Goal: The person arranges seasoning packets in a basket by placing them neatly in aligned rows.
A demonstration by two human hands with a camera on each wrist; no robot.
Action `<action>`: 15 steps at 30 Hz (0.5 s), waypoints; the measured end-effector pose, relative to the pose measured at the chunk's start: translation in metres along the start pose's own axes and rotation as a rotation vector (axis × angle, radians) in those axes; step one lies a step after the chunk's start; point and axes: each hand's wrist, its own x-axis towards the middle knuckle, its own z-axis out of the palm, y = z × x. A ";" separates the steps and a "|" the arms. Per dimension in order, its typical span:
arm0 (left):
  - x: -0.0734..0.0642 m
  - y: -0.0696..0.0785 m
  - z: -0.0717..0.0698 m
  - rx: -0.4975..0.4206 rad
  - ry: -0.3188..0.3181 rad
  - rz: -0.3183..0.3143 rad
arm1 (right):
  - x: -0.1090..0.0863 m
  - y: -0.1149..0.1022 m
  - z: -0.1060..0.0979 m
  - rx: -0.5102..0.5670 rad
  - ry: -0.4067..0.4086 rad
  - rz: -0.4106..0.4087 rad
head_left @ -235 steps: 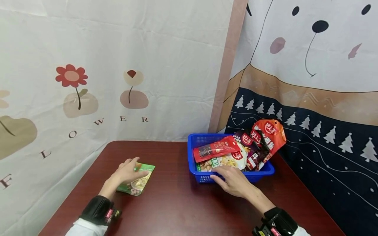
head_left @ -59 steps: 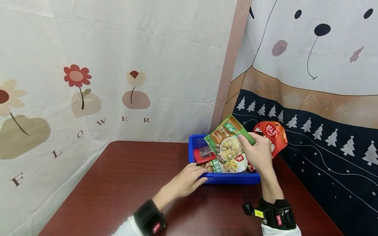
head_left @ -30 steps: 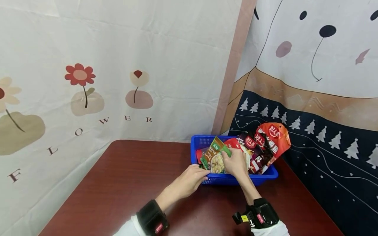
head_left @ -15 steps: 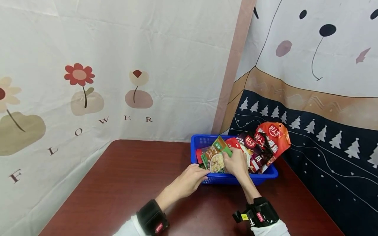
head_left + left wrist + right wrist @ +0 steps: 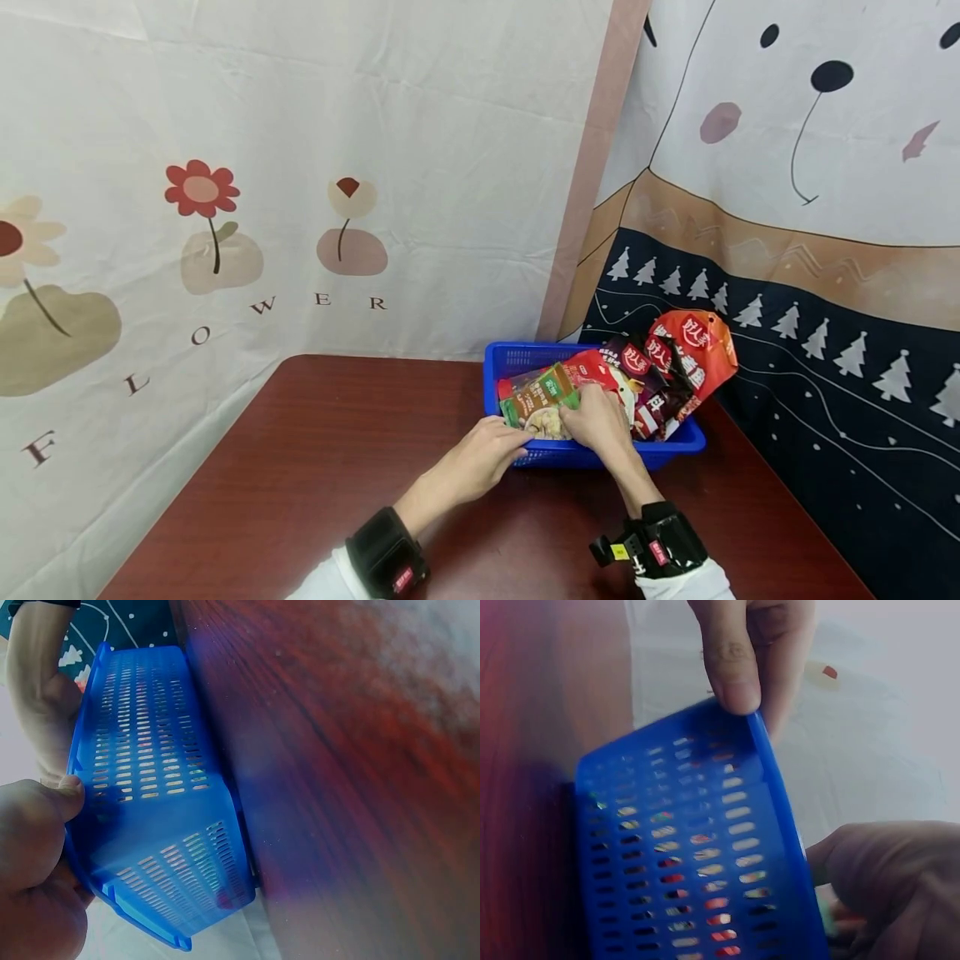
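A blue plastic basket [image 5: 607, 454] holds several food packets. My left hand [image 5: 480, 454] grips its near left corner; in the right wrist view the thumb [image 5: 741, 694] lies on the outer wall and the fingers go behind the rim. Inside the basket, my right hand [image 5: 596, 421] pinches the right edge of a green-and-brown food packet [image 5: 543, 400], which lies tilted at the left end. Its fingertips are largely hidden by the hand itself and the basket wall. Beside that packet are a red packet [image 5: 588, 367] and dark purple packets [image 5: 633, 362].
A large orange-red pouch [image 5: 701, 346] sticks up past the basket's right end. The basket stands on a dark red-brown table [image 5: 360, 433] near its far right edge. Printed cloths hang behind, one pale with flowers [image 5: 450, 167] and one dark with trees [image 5: 825, 400].
The green packet went from the table at left into my right hand, then down into the basket. In the last half second it sank flatter. My left hand came to the basket corner.
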 end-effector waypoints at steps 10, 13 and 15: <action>0.001 0.002 -0.002 -0.011 -0.036 -0.028 | 0.005 0.017 -0.014 -0.165 -0.143 0.110; 0.001 0.002 -0.002 -0.007 -0.033 -0.024 | 0.007 0.019 -0.015 -0.168 -0.167 0.110; 0.001 0.002 -0.002 0.001 -0.031 -0.021 | 0.007 0.020 -0.015 -0.169 -0.175 0.107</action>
